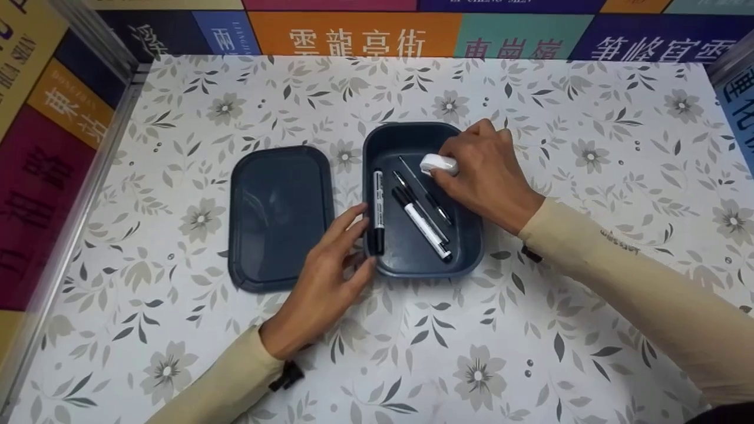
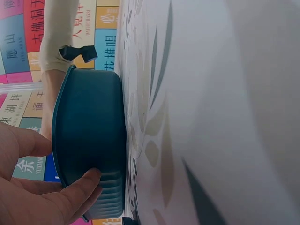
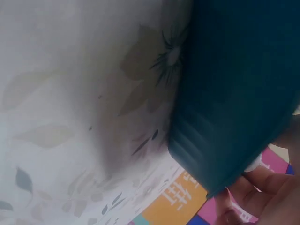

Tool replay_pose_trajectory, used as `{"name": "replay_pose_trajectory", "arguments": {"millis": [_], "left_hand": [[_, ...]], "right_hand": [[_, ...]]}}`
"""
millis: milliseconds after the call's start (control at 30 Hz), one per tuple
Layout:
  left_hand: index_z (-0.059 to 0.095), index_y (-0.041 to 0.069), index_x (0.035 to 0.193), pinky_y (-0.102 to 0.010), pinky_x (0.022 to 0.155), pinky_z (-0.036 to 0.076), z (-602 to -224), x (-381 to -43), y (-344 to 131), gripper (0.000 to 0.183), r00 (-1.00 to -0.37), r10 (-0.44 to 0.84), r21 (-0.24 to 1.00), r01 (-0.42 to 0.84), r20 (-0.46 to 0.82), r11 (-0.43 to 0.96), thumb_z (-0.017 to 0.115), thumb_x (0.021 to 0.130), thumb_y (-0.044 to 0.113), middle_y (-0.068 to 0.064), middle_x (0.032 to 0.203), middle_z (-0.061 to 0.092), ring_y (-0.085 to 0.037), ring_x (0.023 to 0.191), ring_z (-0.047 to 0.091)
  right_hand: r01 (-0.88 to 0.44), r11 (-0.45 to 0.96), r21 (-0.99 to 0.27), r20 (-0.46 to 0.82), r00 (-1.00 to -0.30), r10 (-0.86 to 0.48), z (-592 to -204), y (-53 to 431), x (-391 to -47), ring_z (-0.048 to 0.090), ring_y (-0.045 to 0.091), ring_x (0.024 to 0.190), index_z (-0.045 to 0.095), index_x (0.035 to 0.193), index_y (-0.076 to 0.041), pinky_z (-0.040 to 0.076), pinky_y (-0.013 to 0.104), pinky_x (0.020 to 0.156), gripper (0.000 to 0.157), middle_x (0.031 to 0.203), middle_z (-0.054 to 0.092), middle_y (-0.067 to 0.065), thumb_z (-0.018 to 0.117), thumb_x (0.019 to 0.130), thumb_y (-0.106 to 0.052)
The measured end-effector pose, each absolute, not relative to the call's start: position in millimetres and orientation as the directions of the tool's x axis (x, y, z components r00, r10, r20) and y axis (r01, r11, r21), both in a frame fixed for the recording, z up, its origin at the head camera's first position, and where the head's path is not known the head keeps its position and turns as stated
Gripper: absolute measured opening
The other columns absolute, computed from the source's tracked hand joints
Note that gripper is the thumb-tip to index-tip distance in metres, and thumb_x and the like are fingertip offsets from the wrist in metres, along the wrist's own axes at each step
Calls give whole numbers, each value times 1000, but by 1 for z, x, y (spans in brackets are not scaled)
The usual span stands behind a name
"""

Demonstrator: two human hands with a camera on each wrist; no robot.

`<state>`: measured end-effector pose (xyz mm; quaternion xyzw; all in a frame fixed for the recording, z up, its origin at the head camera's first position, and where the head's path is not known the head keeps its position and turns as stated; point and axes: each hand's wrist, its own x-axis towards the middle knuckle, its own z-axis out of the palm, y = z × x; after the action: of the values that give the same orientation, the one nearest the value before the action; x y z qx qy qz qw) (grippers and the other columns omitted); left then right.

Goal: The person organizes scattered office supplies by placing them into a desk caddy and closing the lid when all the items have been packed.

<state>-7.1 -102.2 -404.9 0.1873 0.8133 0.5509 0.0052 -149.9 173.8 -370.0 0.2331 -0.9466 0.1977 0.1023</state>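
A dark blue-grey box point(image 1: 424, 268) stands on the table with pens inside. A black-and-white marker point(image 1: 379, 206) lies along its left wall. Another white marker point(image 1: 425, 226) with black ends and two thin pens, one a black-tipped pen point(image 1: 433, 200), lie slantwise on its floor. At the upper right of the box, my right hand point(image 1: 486, 174) pinches a small white rounded object point(image 1: 439, 164), largely hidden by the fingers. My left hand point(image 1: 330, 277) rests against the box's left side, with loosely extended fingers point(image 2: 77, 192) on the outer wall and the thumb at the rim.
Left of the box lies its dark flat lid point(image 1: 281, 218), its lower right corner behind my left hand. A floral sheet point(image 1: 589, 330) covers the table. Panels with large printed characters point(image 1: 359, 35) stand along the back and left edges.
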Motion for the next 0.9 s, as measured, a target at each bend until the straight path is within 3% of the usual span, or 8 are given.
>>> {"name": "replay_pose_trajectory", "arguments": {"millis": [367,633,900], "left_hand": [[50,-10,159,-31,103,61,-403,-8,-100,59,-923,314,898,319,222,304,70,103,-3,-13,175,37,-30,132,67],[50,-9,159,-36,102,63,-403,-7,-101,58,-930,313,899,294,191,326,69,105,0,-11,176,36,-28,141,62],[46,-2,165,-35,106,61,-403,-6,-102,63,-938,289,906,281,190,316,70,107,5,-8,176,36,-24,143,59]], "right_hand": [[-479,864,-154,257,-864,-433,-376,166,-152,55,44,98,74,92,-1,39,60,82,25,91,76,18,82,96,-25],[-505,847,-164,268,-849,-455,-376,167,-150,53,43,96,69,90,-2,38,59,82,25,86,71,18,76,98,-24],[-561,802,-205,351,-807,-475,-365,168,-134,57,43,95,75,102,0,43,55,75,22,95,74,19,76,99,-22]]}}
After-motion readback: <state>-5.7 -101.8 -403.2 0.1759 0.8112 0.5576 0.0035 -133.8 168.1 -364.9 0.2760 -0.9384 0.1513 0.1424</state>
